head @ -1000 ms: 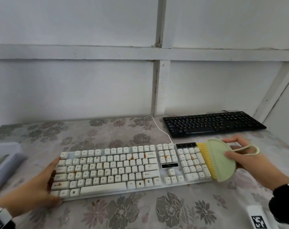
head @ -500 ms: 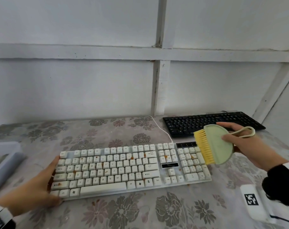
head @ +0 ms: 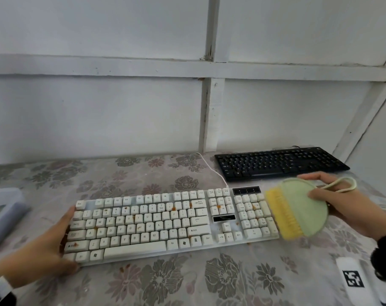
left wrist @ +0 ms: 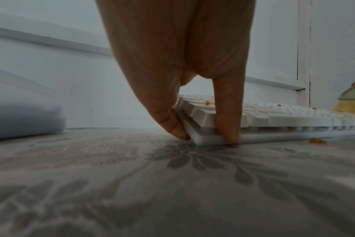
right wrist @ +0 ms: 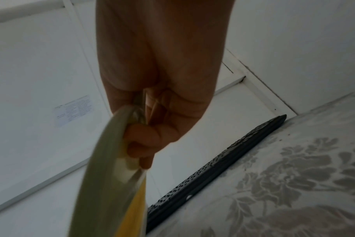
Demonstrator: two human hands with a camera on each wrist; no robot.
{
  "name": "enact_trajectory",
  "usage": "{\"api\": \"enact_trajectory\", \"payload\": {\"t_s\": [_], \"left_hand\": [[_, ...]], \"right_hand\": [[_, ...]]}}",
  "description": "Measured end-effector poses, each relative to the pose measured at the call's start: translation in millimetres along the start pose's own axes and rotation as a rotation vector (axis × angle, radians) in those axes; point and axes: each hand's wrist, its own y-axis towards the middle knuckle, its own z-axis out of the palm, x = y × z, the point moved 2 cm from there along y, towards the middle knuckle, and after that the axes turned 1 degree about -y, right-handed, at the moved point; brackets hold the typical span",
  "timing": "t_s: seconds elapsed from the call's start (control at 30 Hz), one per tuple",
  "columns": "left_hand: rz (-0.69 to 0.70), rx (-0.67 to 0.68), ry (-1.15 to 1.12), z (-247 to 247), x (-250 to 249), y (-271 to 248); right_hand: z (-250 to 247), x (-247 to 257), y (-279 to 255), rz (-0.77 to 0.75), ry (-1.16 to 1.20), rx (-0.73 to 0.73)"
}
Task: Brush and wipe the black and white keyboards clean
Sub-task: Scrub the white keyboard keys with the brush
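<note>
The white keyboard (head: 165, 224) lies in front of me on the table, with orange crumbs scattered among its keys. My left hand (head: 46, 246) grips its left end; the thumb and a finger (left wrist: 227, 126) pinch the near-left corner of the white keyboard (left wrist: 274, 118). My right hand (head: 342, 204) holds a pale green brush (head: 302, 208) with yellow bristles (head: 282, 215), which sit over the number pad's right edge. In the right wrist view my fingers (right wrist: 144, 141) curl round the brush (right wrist: 103, 176). The black keyboard (head: 280, 163) lies behind at the right by the wall.
A flowered cloth (head: 187, 283) covers the table. A pale blue-grey box (head: 2, 208) sits at the left edge. A white block with a black square marker (head: 353, 281) lies near right. A white cable (head: 211, 171) runs from the white keyboard to the wall. Crumbs (left wrist: 317, 141) lie on the cloth.
My right hand lifted the brush up toward the black keyboard, then brought it back down onto the number pad's right edge. My left hand has kept its grip on the keyboard's left end.
</note>
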Motion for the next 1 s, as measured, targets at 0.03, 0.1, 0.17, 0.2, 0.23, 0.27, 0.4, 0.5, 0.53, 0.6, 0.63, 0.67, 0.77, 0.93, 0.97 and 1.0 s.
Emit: {"api": "enact_trajectory", "payload": {"t_s": [0.03,0.1,0.17,0.2,0.23,0.27,0.4,0.5,0.53,0.6,0.63,0.67,0.77,0.93,0.97,1.0], "left_hand": [[0.001,0.01,-0.001,0.1,1.2,0.6],[0.006,0.019,0.006,0.8,-0.4,1.2],[-0.013,0.009,0.009,2.4,-7.4,-1.1],[-0.017,0.016,0.0,3.5,-7.7,-1.5],[-0.018,0.011,-0.008,3.6,-6.3,-0.8],[-0.022,0.005,-0.01,3.7,-4.2,0.1],[-0.034,-0.034,-0.033,9.2,-6.5,-3.9],[-0.008,-0.146,0.062,14.2,-25.6,-10.1],[-0.02,-0.145,0.043,13.9,-28.7,-11.1],[-0.048,-0.093,-0.011,12.6,-27.7,-10.0],[-0.036,-0.071,-0.02,12.3,-24.1,-7.2],[-0.031,-0.061,-0.031,11.3,-23.6,-5.1],[0.015,-0.088,-0.059,14.6,-39.9,-6.4],[0.042,-0.096,-0.033,12.6,-57.0,-14.9],[0.057,-0.083,-0.042,14.4,-62.6,-17.0],[0.05,-0.077,-0.059,14.9,-64.8,-17.8]], "right_hand": [[0.3,2.5,3.6,-0.023,0.017,-0.023],[5.1,5.8,9.8,-0.061,0.037,-0.04],[11.8,6.0,12.8,-0.072,0.033,-0.02],[14.3,5.0,12.9,-0.068,0.022,-0.009],[15.9,3.4,12.0,-0.062,0.01,0.001],[17.1,1.7,10.0,-0.054,0.0,0.013],[16.9,-7.2,-4.1,-0.01,-0.042,0.091],[11.7,-9.5,-13.9,0.014,-0.047,0.11],[9.5,-8.8,-15.3,0.01,-0.041,0.094],[7.0,-4.3,-15.4,-0.018,-0.02,0.047],[7.1,-1.0,-14.6,-0.039,-0.014,0.029],[7.8,2.5,-13.3,-0.06,-0.01,0.015],[7.1,15.4,-8.1,-0.131,0.021,-0.045],[11.9,33.8,-2.1,-0.212,0.045,-0.087],[15.7,35.7,-2.4,-0.224,0.03,-0.081],[20.1,36.9,-2.6,-0.232,0.009,-0.075]]}}
